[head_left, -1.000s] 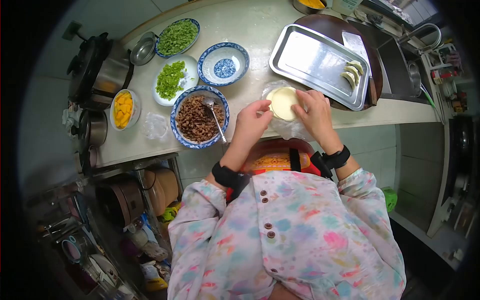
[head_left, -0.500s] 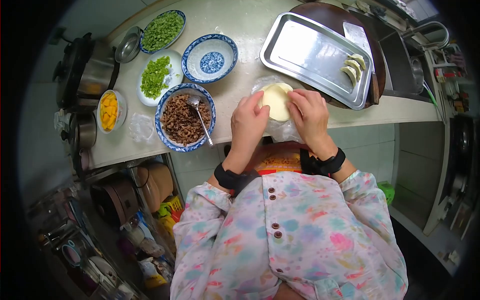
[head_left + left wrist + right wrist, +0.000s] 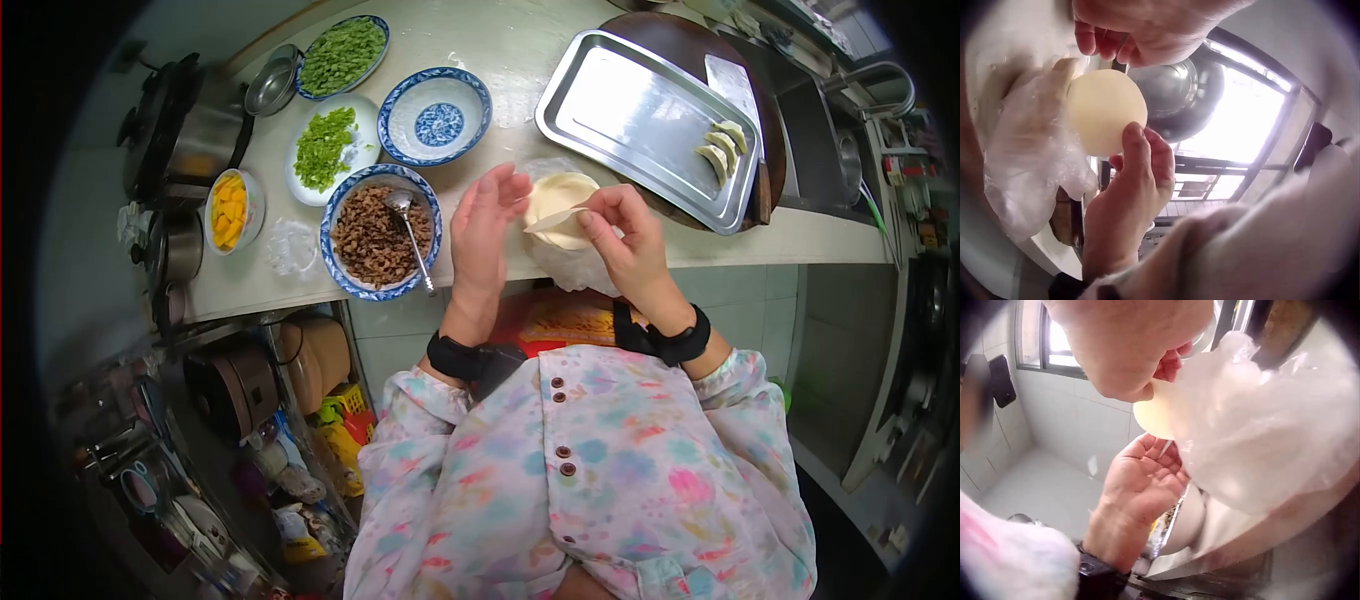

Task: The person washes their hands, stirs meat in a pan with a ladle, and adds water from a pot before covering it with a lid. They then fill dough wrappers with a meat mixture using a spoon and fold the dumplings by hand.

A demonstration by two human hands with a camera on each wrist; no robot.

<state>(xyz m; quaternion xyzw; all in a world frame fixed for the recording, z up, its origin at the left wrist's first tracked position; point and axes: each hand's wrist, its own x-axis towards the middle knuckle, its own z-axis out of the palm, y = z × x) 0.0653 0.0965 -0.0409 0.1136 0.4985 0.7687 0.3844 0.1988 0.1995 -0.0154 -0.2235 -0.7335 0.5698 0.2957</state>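
Observation:
A round dumpling wrapper is pinched at its edge between the thumb and fingers of my right hand. It stands tilted over a stack of wrappers lying on a clear plastic bag near the counter's front edge. My left hand is beside it, palm turned toward the wrapper, its fingers loosely bent and holding nothing. In the right wrist view the left palm faces up just below the wrapper. Left of that hand is a blue-and-white bowl of brown minced filling with a spoon in it.
A metal tray with several folded dumplings rests on a round dark board, beside a cleaver. An empty patterned bowl, plates of chopped greens and a bowl of yellow-orange chunks stand at left.
The right hand has lifted one wrapper's edge off the stack and drawn it up toward me. The left hand has let go of the stack and turned its palm inward.

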